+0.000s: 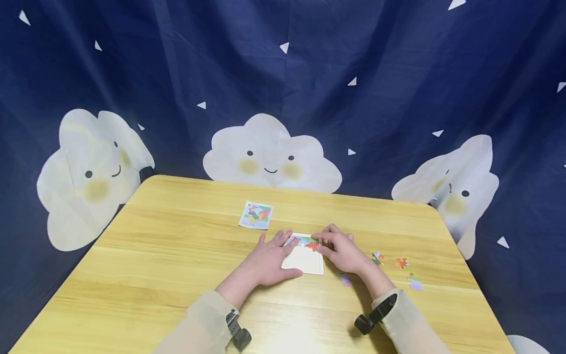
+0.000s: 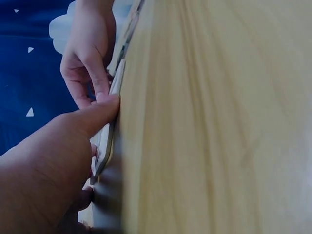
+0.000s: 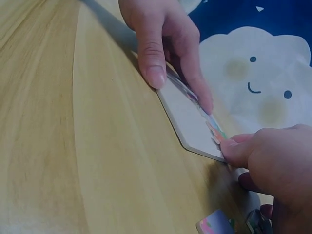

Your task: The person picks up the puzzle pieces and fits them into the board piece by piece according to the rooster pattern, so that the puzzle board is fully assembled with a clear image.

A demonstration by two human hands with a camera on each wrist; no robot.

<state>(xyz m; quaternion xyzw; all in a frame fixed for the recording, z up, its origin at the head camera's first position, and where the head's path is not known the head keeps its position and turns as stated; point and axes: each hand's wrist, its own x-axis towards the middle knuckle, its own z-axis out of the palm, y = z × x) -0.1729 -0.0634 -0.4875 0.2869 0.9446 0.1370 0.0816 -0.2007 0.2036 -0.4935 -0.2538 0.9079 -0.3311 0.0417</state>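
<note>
A white puzzle board (image 1: 305, 265) lies on the wooden table, with a row of colourful jigsaw pieces (image 1: 302, 241) along its far side. My left hand (image 1: 270, 260) rests over the board's left side, fingers spread. Its index finger touches the fitted pieces, and its thumb (image 3: 155, 75) lies on the near edge. At the far right of the board, my right hand (image 1: 344, 251) pinches a red-orange puzzle piece (image 3: 217, 133) between thumb and index finger. The bare white part of the board faces me.
A picture card (image 1: 256, 215) lies beyond the board, to the left. Several loose puzzle pieces (image 1: 402, 263) are scattered right of my right hand, and a purple piece (image 1: 346, 280) lies beneath its wrist. A dark blue curtain (image 1: 371, 113) with clouds hangs behind the table (image 1: 146, 275).
</note>
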